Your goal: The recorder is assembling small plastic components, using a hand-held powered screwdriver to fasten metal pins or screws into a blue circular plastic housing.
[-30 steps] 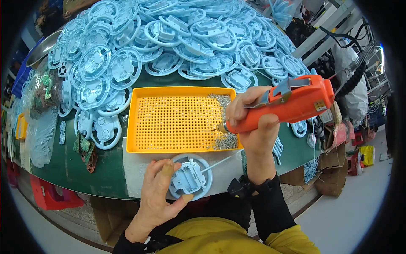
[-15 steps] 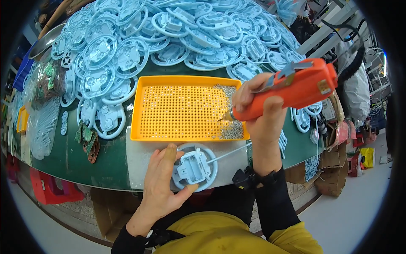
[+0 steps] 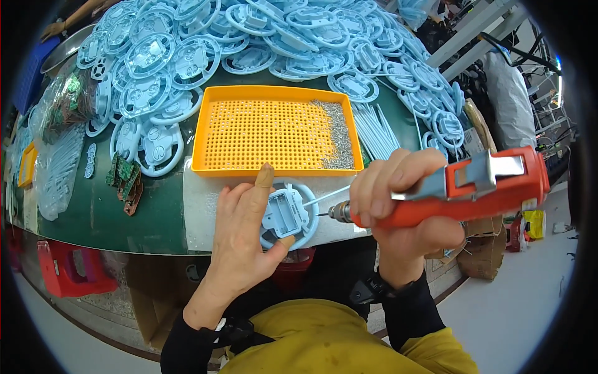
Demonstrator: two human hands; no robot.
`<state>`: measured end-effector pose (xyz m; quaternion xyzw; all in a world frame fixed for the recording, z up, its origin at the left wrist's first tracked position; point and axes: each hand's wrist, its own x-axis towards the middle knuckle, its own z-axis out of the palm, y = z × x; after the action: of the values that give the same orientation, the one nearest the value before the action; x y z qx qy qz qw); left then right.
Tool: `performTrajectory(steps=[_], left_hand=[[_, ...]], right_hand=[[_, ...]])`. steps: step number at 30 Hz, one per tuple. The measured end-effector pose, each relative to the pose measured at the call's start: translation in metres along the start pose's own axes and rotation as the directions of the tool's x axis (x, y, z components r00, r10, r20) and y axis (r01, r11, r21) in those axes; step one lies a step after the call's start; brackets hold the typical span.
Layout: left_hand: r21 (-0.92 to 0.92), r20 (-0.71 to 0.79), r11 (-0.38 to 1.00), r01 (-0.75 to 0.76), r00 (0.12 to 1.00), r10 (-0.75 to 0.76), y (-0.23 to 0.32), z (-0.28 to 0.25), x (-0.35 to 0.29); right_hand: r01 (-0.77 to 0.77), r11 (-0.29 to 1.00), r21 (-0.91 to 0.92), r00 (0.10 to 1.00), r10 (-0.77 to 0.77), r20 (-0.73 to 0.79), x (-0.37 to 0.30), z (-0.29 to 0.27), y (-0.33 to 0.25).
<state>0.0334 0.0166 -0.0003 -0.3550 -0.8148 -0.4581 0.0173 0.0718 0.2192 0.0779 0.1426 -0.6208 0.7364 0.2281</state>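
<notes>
My left hand [image 3: 240, 240] holds a light blue plastic toy steering wheel [image 3: 288, 210] against the near edge of the table, thumb and a tan-covered finger on its rim. The wheel lies with its open battery-style recess facing up, and a thin light blue rod [image 3: 331, 194] runs out from its right side. Wrapped in my right hand [image 3: 389, 187] is a red electric screwdriver [image 3: 529, 174], tilted sideways. Its bit points left, close to the wheel's right rim; whether a screw sits on the tip is too small to tell.
Just beyond the wheel stands a yellow perforated tray [image 3: 274, 172] with small screws [image 3: 339, 140] heaped at its right end. More rods [image 3: 377, 132] lie beside it. A big pile of wheels [image 3: 205, 59] fills the back. Circuit boards [image 3: 124, 182] lie left; a red stool [image 3: 75, 271] stands below.
My right hand has brought the screwdriver from over the tray's screws down and nearer, beside the wheel. The left hand keeps its hold on the wheel. The view has shifted slightly.
</notes>
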Motion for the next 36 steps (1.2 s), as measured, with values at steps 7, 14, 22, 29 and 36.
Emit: performTrajectory(steps=[7,14,22,29,36], left_hand=[[0.252,0.171,0.945,-0.208,0.971,0.168,0.034,0.014,0.014],[0.147,0.078,0.984,-0.100,0.993,0.090,0.020,0.029,0.018],[0.223,0.065,0.963,-0.149,0.988,0.138,0.019,0.031,0.018],[0.182,0.039,0.976,-0.124,0.992,0.119,0.021,0.029,0.018],[0.266,0.093,0.952,-0.152,0.987,0.131,0.023,0.027,0.020]], right_hand=[[0.076,0.997,0.019,0.997,-0.076,0.004,0.010,-0.017,-0.004],[-0.115,0.988,-0.107,0.987,0.101,-0.128,0.009,-0.013,0.002],[-0.192,0.981,-0.034,0.974,0.186,-0.129,0.004,-0.002,0.008],[-0.185,0.982,-0.026,0.977,0.181,-0.108,0.001,0.003,0.010],[-0.131,0.990,-0.044,0.988,0.127,-0.088,-0.007,0.002,0.030]])
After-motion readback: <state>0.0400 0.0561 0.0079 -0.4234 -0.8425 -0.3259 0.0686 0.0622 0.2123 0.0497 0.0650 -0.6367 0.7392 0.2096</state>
